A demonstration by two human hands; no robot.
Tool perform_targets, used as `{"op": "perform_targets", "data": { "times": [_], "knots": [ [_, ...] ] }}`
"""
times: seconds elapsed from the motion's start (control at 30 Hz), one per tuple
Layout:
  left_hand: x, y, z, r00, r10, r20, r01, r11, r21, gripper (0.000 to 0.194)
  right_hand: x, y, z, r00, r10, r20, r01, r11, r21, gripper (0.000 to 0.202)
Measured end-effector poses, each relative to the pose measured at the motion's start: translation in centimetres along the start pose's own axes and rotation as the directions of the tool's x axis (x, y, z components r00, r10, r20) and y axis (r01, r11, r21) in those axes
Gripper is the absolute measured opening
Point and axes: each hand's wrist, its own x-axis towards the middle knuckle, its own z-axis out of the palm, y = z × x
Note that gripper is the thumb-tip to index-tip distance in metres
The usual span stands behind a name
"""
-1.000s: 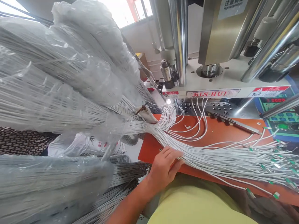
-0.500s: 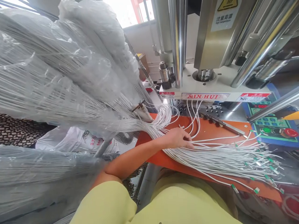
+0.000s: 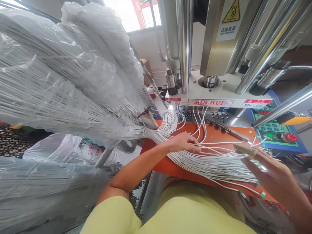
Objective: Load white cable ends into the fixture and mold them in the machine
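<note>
A thick fan of white cables [image 3: 209,167] lies across the orange work board, and its ends carry small green-and-white connectors [image 3: 262,194]. My left hand [image 3: 184,143] rests at the upper edge of this bundle. Its fingers are curled round a white cable, and part of the grip is hidden behind them. Above the connector ends hovers my right hand [image 3: 270,172], open with its fingers apart and slightly blurred. It covers many of the connectors. Several looped cables [image 3: 201,125] run from under the press plate down to the board.
The press [image 3: 211,103] marked MIN-HUI stands beyond the board [image 3: 161,165]. A metal bar [image 3: 234,131] lies near its base. At the right is a control box [image 3: 280,138] with green and red buttons. Plastic-wrapped cable bundles [image 3: 73,74] fill the left side.
My right hand has come in from the right over the connector ends. My left hand stays at nearly the same spot on the cables. The view has shifted slightly.
</note>
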Motion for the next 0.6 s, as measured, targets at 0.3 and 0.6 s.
{"op": "perform_targets", "data": {
  "times": [0.3,0.6],
  "knots": [
    [-2.6,1.8,-0.2,0.993,0.104,-0.05,-0.093,0.978,0.186,0.034,7.9,-1.2,2.3,0.937,-0.289,0.194,0.318,0.938,-0.139,0.029],
    [-6.3,0.9,0.1,0.993,0.002,0.118,-0.025,0.981,0.192,0.032,3.8,2.1,-3.4,0.975,-0.186,-0.121,0.088,0.823,-0.561,0.028]
  ]
}}
